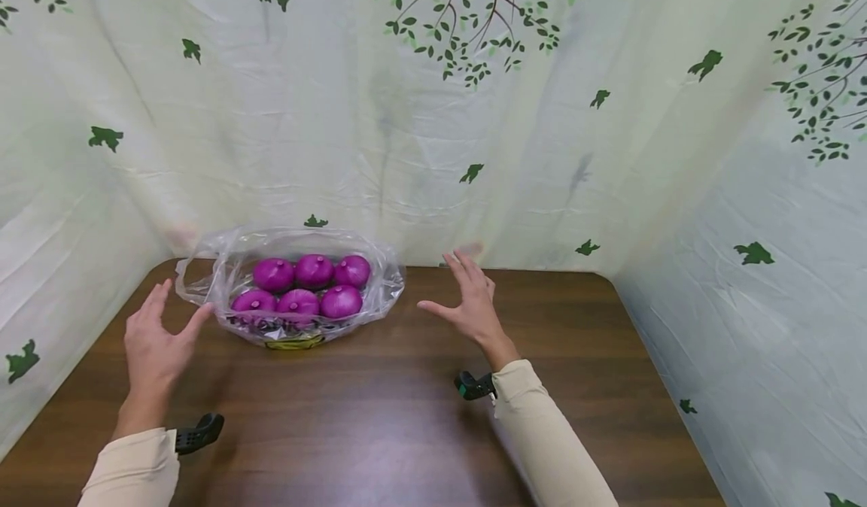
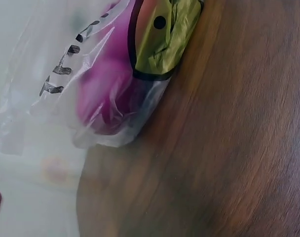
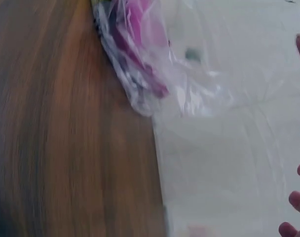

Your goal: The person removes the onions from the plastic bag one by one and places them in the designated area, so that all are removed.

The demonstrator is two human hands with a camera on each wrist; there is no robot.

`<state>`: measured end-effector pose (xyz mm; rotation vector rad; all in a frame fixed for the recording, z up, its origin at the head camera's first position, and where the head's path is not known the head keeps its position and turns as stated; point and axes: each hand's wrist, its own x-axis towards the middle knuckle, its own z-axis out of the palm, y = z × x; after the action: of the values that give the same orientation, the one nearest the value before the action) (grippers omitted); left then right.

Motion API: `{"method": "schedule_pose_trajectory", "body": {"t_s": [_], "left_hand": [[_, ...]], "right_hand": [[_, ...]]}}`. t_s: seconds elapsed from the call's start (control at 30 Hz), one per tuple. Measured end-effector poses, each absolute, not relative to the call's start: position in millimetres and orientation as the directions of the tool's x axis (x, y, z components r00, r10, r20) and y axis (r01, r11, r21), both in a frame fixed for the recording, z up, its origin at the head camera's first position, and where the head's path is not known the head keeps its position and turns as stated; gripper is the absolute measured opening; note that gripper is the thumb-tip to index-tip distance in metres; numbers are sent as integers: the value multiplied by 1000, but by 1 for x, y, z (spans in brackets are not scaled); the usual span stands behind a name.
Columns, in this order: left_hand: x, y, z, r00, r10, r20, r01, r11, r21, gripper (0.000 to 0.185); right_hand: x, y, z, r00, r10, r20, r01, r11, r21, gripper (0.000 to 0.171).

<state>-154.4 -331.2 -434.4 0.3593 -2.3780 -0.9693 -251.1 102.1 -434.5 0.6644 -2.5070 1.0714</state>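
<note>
The clear plastic bag (image 1: 384, 287), with six purple onions (image 1: 314, 271) showing in two rows of three, sits near the far edge of the table (image 1: 379, 424) and is the landmark here. Its long axis runs side to side, across the space between the hands. The left hand (image 1: 160, 345) is the nearer: it hovers at the bag's left end and a little in front, thumb overlapping that edge in the head view, though contact cannot be told. The right hand (image 1: 472, 308) hangs beyond the bag's right end, visibly apart. Both are spread wide, thumbs toward the bag, gripping nothing.
</note>
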Motion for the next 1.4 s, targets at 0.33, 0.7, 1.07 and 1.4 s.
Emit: {"method": "schedule_pose_trajectory", "body": {"t_s": [0.33, 0.7, 1.07, 1.4], "left_hand": [[-155, -329, -432, -839, -544, 2, -319, 496, 808, 80], [-161, -328, -435, -863, -483, -147, -348, 356, 867, 77], [-162, -330, -434, -848, -499, -177, -334, 245, 910, 73], [-171, -323, -433, -835, -527, -159, -377, 336, 863, 72]], "right_hand": [[-258, 61, -434, -791, -316, 524, -597, 582, -551, 82], [-262, 31, -441, -718, -386, 579, -680, 564, -468, 75], [-267, -2, -446, -643, -465, 608, -751, 537, -384, 67], [-266, -26, -455, -695, -455, 556, -713, 534, -455, 60]]}}
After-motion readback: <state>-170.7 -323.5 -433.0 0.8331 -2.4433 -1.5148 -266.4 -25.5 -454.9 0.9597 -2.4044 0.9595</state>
